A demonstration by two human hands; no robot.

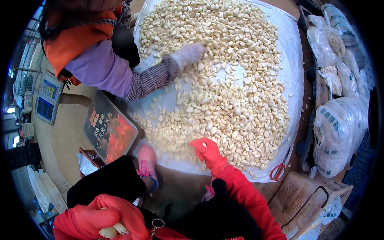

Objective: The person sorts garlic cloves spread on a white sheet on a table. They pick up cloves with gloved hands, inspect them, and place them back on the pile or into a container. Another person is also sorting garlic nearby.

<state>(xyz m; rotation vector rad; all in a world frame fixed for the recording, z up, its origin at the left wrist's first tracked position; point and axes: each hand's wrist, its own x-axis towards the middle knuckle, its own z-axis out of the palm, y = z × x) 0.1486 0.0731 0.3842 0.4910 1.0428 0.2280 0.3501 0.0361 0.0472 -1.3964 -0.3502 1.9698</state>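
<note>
Many pale, flat oval pieces, perhaps garlic cloves or lily bulb scales (pixel 237 108), lie heaped on a white plastic sheet (pixel 289 60). My left hand (pixel 105 219), in a red rubber glove, is curled around several of these pieces near my lap. At the heap's near edge, my right hand (pixel 210 151) in a matching glove pinches one pale piece between its fingers. A co-worker's white-gloved hand (pixel 189 55) reaches into the heap from the left.
A digital scale (pixel 48 97) with a dark platform (pixel 109 127) stands left. Red-handled scissors (pixel 277 172) lie at the sheet's near right corner. Filled plastic bags (pixel 339 132) line the right side, above a plastic crate (pixel 303 198). My pink shoe (pixel 147 160) touches the sheet's edge.
</note>
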